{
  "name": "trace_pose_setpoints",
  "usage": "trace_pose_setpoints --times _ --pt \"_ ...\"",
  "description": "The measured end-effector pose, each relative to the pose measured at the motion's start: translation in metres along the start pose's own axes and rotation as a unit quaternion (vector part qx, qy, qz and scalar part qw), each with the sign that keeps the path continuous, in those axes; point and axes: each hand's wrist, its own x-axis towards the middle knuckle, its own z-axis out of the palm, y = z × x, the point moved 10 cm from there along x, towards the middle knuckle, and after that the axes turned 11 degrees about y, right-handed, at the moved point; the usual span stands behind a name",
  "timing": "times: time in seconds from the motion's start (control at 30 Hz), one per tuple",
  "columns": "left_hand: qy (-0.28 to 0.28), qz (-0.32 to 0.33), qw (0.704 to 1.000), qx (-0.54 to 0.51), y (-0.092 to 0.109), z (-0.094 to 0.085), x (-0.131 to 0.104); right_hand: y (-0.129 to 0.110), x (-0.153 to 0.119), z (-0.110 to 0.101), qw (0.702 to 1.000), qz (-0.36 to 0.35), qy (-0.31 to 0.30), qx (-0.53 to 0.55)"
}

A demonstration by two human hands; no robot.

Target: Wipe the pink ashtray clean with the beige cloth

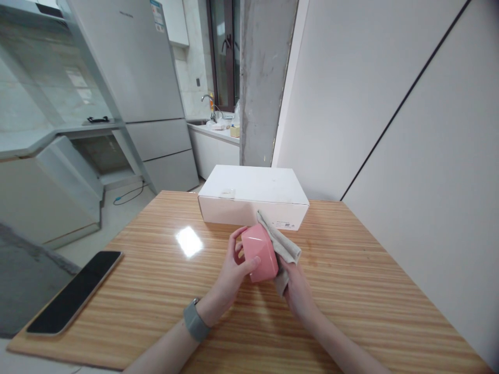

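Note:
Tipped on its side above the table, a pink bowl (260,252) with faceted sides turns its outer face toward me. My left hand (236,262) grips it from the left, thumb pressed on the outside and fingers around the far edge. A grey cloth (284,246) lies against the bowl's right side. My right hand (295,285) is closed on that cloth, with its fingertips hidden behind the cloth and the bowl. The inside of the bowl faces away and cannot be seen.
A white cardboard box (253,187) stands at the back of the wood-grain table (156,306). On the left edge lies a dark-screened phone (76,293). A white wall (382,93) borders the table's right side; a fridge (132,67) stands beyond.

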Motion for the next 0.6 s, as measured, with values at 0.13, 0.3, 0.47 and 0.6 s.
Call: trace_pose_setpoints --times 0.13,0.3,0.47,0.6 --pt "0.018 0.040 0.999 0.019 0.004 -0.006 0.003 0.011 0.002 -0.008 1.000 0.020 0.001 -0.016" --pt "0.022 -0.030 0.998 -0.052 -0.004 -0.005 0.004 -0.002 -0.007 0.006 0.999 0.013 -0.029 -0.028" --pt "0.023 -0.133 0.984 -0.115 -0.021 0.000 0.004 -0.018 -0.015 0.022 0.998 0.011 -0.056 -0.016" --pt "0.074 -0.098 0.990 -0.075 -0.019 -0.012 0.009 -0.005 -0.013 0.011 0.999 0.035 -0.032 -0.013"
